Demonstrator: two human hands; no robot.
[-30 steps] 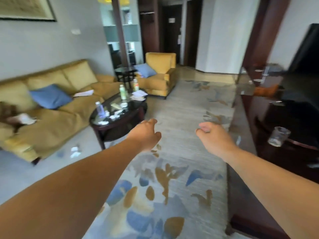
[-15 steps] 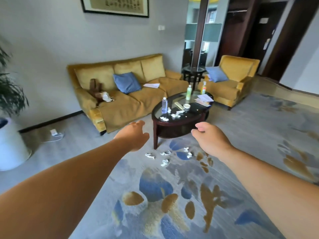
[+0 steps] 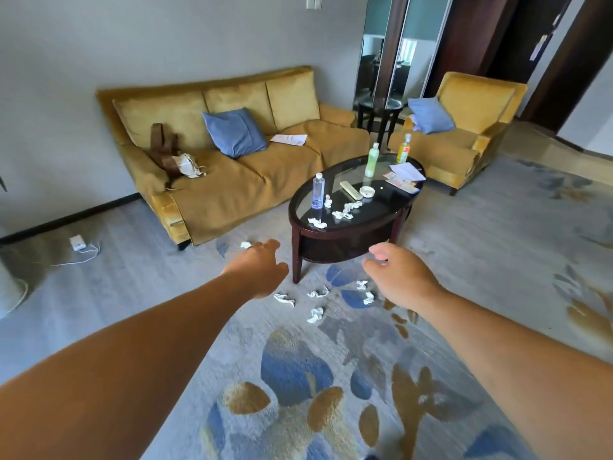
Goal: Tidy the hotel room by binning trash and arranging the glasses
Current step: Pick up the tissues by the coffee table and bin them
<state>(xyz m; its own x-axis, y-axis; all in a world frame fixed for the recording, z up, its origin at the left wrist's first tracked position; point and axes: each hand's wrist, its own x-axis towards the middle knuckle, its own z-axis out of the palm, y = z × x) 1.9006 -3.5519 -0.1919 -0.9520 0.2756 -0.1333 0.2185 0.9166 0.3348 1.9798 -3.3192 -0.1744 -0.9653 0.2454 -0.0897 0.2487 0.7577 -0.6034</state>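
Note:
Several crumpled white tissues (image 3: 315, 314) lie on the patterned carpet in front of the oval glass coffee table (image 3: 391, 216). More crumpled tissues (image 3: 343, 214) sit on the table top beside a clear water bottle (image 3: 317, 191), a green bottle (image 3: 372, 160) and an orange-capped bottle (image 3: 403, 149). My left hand (image 3: 258, 268) and my right hand (image 3: 399, 277) are stretched forward above the floor tissues, both holding nothing with fingers loosely curled. No glasses or bin are in view.
A yellow sofa (image 3: 252, 167) with a blue cushion (image 3: 234, 132), a brown bag and papers stands behind the table. A yellow armchair (image 3: 464, 134) is at the right. A white charger (image 3: 78, 243) with cable lies on the floor at left.
The view has swung left from the dark cabinet with a glass to the sofa and coffee table, and closer to them. Both hands stay outstretched and hold nothing.

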